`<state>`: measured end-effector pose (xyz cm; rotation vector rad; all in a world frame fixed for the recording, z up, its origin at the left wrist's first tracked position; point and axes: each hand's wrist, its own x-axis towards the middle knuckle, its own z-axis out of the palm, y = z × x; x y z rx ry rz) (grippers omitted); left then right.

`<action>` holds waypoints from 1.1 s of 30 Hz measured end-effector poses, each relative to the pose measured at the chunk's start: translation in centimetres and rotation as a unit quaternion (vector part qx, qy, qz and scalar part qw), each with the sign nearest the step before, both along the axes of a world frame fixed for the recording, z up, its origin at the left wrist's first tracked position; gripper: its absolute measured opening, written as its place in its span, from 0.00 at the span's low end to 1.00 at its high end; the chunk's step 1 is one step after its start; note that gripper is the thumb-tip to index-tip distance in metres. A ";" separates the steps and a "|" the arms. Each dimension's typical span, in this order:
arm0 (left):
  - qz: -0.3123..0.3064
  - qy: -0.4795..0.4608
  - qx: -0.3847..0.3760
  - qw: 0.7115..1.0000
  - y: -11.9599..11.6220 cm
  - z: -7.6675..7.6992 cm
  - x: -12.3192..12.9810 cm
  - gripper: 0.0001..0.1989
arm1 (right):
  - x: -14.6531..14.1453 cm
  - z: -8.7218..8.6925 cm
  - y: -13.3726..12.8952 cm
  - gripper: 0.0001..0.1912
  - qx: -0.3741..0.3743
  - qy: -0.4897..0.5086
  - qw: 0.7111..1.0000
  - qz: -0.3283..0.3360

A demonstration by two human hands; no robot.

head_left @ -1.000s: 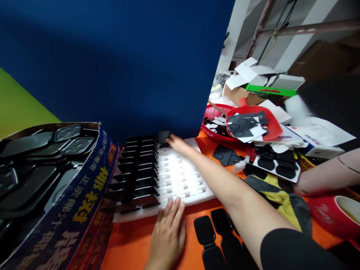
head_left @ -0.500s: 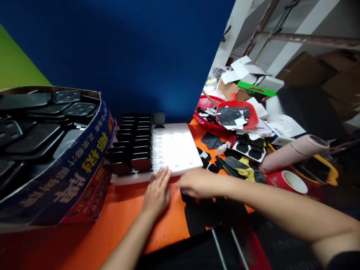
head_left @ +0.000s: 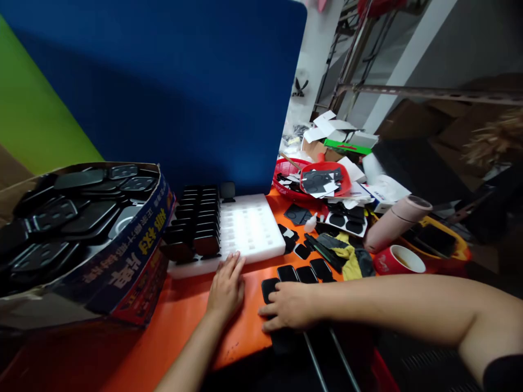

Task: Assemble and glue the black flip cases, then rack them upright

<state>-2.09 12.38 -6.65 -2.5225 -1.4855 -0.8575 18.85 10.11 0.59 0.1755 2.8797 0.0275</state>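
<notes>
Black pieces (head_left: 287,273) lie under the nearer right hand (head_left: 289,306), fingers parted, grip not determinable; long axes run toward the near edge of the surface (head_left: 251,338). Left hand (head_left: 225,287) empty, fingers extended, at the white tray (head_left: 254,223).

Blue panel (head_left: 171,81) behind orange table (head_left: 175,318); green panel (head_left: 41,103) left, metal frame (head_left: 429,93) right

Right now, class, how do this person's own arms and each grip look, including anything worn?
The left grip and right grip are ungloved human hands. The right arm shows a dark sleeve at the picture's edge; the left forearm is bare as far as it shows.
</notes>
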 end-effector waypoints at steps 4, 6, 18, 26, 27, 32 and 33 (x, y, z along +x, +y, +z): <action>0.004 0.004 0.004 1.000 0.1 -0.1 0.0 0.23 | 0.1 -0.4 -0.6 0.15 0.009 0.017 1.000 0.010; 0.004 0.008 0.004 1.000 0.2 -0.1 0.0 0.23 | 0.0 -0.3 -0.8 0.12 0.002 0.017 1.000 0.015; 0.012 0.023 0.013 1.000 0.6 -0.6 -0.2 0.25 | -0.9 4.3 2.3 0.04 -0.019 0.001 0.999 -0.037; 0.024 0.069 0.004 0.997 0.8 -0.9 -0.1 0.31 | -2.5 7.1 16.6 0.11 -0.151 0.463 0.765 -0.421; 0.025 0.073 0.004 0.997 0.8 -0.9 -0.1 0.31 | -3.3 6.4 18.9 0.09 -0.167 0.484 0.729 -0.455; 0.036 0.070 -0.009 0.997 0.8 -0.6 0.1 0.31 | -6.6 3.0 26.7 0.05 -0.195 0.475 0.714 -0.476; 0.036 0.067 -0.017 0.997 0.8 -0.5 0.1 0.31 | -6.9 2.6 27.5 0.05 -0.200 0.469 0.717 -0.475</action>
